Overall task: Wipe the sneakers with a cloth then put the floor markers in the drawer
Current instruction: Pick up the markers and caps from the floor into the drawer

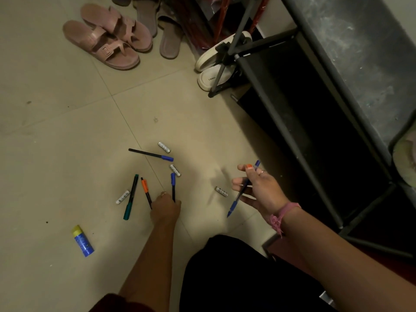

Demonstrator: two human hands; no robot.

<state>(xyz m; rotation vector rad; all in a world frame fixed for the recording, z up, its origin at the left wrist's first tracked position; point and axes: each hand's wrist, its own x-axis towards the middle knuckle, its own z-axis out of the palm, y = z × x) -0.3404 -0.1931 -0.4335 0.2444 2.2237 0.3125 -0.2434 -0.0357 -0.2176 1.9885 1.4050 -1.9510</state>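
Nearest to us, our left hand [165,207] is down on the floor [67,136] with its fingers curled over the lower ends of two markers: the orange-capped marker [145,192] and the blue-capped marker [173,186]. We cannot tell whether both are already pinched or only touched. Both lie with their long axes running away from us, caps at the far end, so a lift would come straight up from the near tips.

Our right hand [256,188] hovers above the floor, fingers grasping a blue pen [244,188] slantwise, its tip pointing down toward us.

Just left of the left hand lies the green marker [131,197], also lengthwise away from us, with a battery [123,197] touching or just beside it. Farther out, the long black marker [150,153] lies crosswise, blue cap to the right, and is nearer the left hand. Other batteries are scattered among the markers.

To the right stands a dark rack [292,122], near the right hand; no drawer is in view. At the far end white sneakers [213,64] sit at the rack's corner.
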